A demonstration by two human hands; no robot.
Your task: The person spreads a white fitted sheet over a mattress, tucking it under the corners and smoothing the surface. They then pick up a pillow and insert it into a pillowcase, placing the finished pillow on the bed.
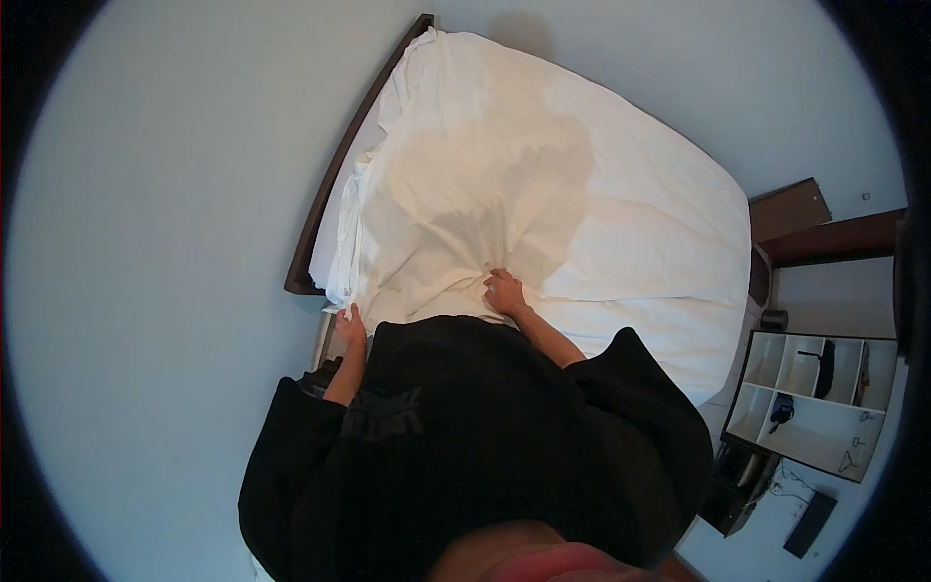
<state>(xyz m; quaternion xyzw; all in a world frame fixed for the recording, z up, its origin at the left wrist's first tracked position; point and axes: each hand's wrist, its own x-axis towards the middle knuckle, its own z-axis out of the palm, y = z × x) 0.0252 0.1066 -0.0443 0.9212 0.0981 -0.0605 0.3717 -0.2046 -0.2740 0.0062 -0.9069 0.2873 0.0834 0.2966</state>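
A white bed cover [640,233] lies spread over the bed in front of me, its middle in shadow. My right hand [504,293] is closed on the cover near the bed's close side, and creases fan out from its fingers. At the near left corner, my left hand [351,326] pinches the cover's bunched edge between thumb and fingers. Folds of cloth run along the left side, next to the dark wooden headboard [335,184]. A strip of pale bedding shows between headboard and cover. My fingertips on the right are partly buried in the fabric.
The headboard stands near the pale wall [175,223]. A small dark object [318,378] sits beside my left forearm. To the right are a white open shelf unit [815,427] with a few dark items, a brown board [790,209] and a black cabinet [739,490].
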